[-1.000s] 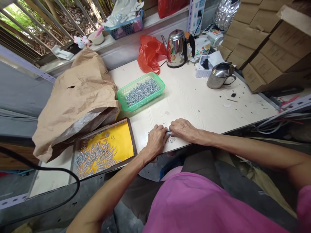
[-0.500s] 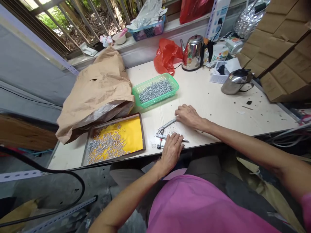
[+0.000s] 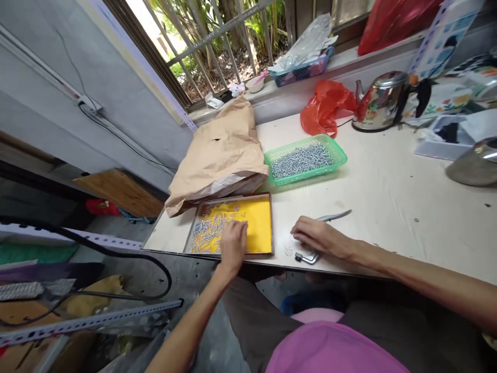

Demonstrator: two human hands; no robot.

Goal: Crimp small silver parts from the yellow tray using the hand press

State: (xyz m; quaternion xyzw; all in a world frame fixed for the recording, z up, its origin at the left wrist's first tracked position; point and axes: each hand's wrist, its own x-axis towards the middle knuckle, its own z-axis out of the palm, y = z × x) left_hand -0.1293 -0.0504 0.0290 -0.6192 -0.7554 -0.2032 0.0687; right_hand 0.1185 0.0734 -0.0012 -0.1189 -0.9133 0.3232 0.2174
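Observation:
My left hand (image 3: 233,241) reaches into a shallow brown tray with a yellow bottom (image 3: 259,228), its fingers curled down over a heap of small silver metal pieces (image 3: 204,231); what they pinch is hidden. My right hand (image 3: 319,237) rests palm down on a hand press tool (image 3: 315,254) near the table's front edge. One long metal handle (image 3: 334,216) of that tool sticks out past the fingers. A green plastic basket (image 3: 331,147) farther back holds several more silver pieces.
A crumpled brown paper sack (image 3: 222,150) lies behind the tray. A red plastic bag (image 3: 325,106), a steel kettle (image 3: 382,102), a white box (image 3: 452,135) and a steel jug (image 3: 473,167) stand at the back and right. The table (image 3: 392,197) drops off at its front edge.
My left hand left the press tool and moved left into the yellow tray. My right hand slid back onto the tool. The view swung left.

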